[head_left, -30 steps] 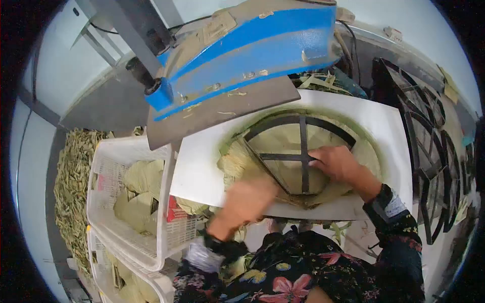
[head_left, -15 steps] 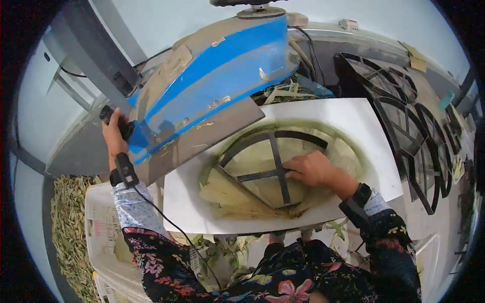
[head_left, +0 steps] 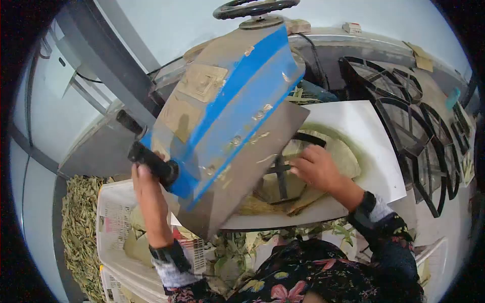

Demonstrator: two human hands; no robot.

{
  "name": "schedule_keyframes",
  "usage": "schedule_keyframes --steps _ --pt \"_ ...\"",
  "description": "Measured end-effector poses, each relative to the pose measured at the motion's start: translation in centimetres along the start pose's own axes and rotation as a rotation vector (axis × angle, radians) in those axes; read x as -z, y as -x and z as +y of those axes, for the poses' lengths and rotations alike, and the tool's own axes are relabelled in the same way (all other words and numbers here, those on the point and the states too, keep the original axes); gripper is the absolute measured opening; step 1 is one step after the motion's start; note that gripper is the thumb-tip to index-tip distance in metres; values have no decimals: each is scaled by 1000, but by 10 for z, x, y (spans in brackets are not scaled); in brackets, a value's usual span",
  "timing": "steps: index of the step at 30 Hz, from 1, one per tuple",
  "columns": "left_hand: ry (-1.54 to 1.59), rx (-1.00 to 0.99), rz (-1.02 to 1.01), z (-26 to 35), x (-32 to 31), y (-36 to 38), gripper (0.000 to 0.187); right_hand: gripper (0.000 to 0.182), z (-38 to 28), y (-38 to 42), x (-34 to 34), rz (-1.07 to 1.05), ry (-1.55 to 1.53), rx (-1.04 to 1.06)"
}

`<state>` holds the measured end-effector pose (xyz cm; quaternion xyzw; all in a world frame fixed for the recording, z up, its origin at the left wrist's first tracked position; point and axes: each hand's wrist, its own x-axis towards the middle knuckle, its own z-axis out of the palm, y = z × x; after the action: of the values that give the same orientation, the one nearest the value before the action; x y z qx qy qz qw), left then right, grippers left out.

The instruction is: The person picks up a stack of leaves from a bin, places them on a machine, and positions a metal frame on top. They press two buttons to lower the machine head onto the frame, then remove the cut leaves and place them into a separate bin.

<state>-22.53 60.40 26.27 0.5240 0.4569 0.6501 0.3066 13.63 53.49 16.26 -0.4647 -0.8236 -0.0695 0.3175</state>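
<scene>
My left hand (head_left: 147,189) is closed around a black handle (head_left: 151,160) at the near end of a blue machine arm (head_left: 242,116). Below that arm a flat grey plate (head_left: 230,187) covers the left part of a white board (head_left: 376,146). On the board lie pale green leaf sheets (head_left: 343,151), with a black curved metal frame (head_left: 281,183) on top, partly hidden by the plate. My right hand (head_left: 316,166) is at the frame's right side, fingers bent together; what they hold, if anything, is too small to make out.
Several black metal frames (head_left: 411,129) lie at the right. White plastic baskets (head_left: 113,217) and a heap of leaf scraps (head_left: 81,232) are at the lower left. A black handwheel (head_left: 255,7) tops the machine. More scraps lie below the board's front edge.
The blue arm and plate have swung right over the frame, with my left hand moving right and toward me on the handle. My right hand has lifted slightly from the frame's crossbar.
</scene>
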Motion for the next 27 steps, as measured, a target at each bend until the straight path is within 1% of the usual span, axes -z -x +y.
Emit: schedule_keyframes --steps 1,2,3,4,5,7,8,9,10,11,12,13,14,15,17,19,21,23,25,27 --pt "-50 23 -7 -3 5 3 23 27 -8 -2 10 -1 1 -2" --pt "-52 26 -17 0 4 -2 23 32 -22 -10 18 44 -132 -8" --pt "-85 -144 84 5 3 -9 25 38 -39 -18 26 86 -267 -13" --pt "-113 -318 190 9 1 -15 28 42 -55 -28 36 85 -365 -29" --pt "-109 -320 190 8 5 -27 28 47 -72 -43 43 87 -461 -41" --pt "-89 -176 163 1 9 -54 34 51 -99 -64 50 159 -750 -35" --pt "42 -111 115 -3 3 -69 38 51 -112 -77 50 164 -748 -36" --pt "42 -113 113 4 -7 -65 38 43 -122 -88 50 262 -899 -27" --pt "85 -37 162 14 -20 -56 37 38 -127 -92 54 360 -1049 -17" --pt "129 41 213 20 -27 -50 36 38 -123 -94 64 361 -1049 -16" --pt "127 46 213 19 -26 -47 36 31 -117 -101 76 122 -1198 -129" --pt "216 92 129 17 -21 -43 34 26 -113 -104 82 -126 -1334 -240" --pt "305 140 44 16 -21 -35 33 24 -110 -98 86 -113 -1484 -276" --pt "306 145 47 18 -22 -30 33 24 -109 -97 89 -117 -1484 -280" --pt "239 13 -31 24 -28 -16 30 20 -100 -89 98 -159 -1581 -310" --pt "248 33 -9 28 -33 -8 29 19 -94 -85 102 -149 -1557 -271" --pt "262 51 17 30 -36 -1 28 19 -89 -78 108 -190 -1545 -305" --pt "240 31 -33 31 -38 8 25 19 -85 -72 110 -169 -1545 -297" --pt "253 46 -20 31 -41 14 25 19 -83 -67 115 -152 -1551 -285" --pt "261 54 12 30 -40 17 24 24 -85 -68 120 -158 -1550 -439"
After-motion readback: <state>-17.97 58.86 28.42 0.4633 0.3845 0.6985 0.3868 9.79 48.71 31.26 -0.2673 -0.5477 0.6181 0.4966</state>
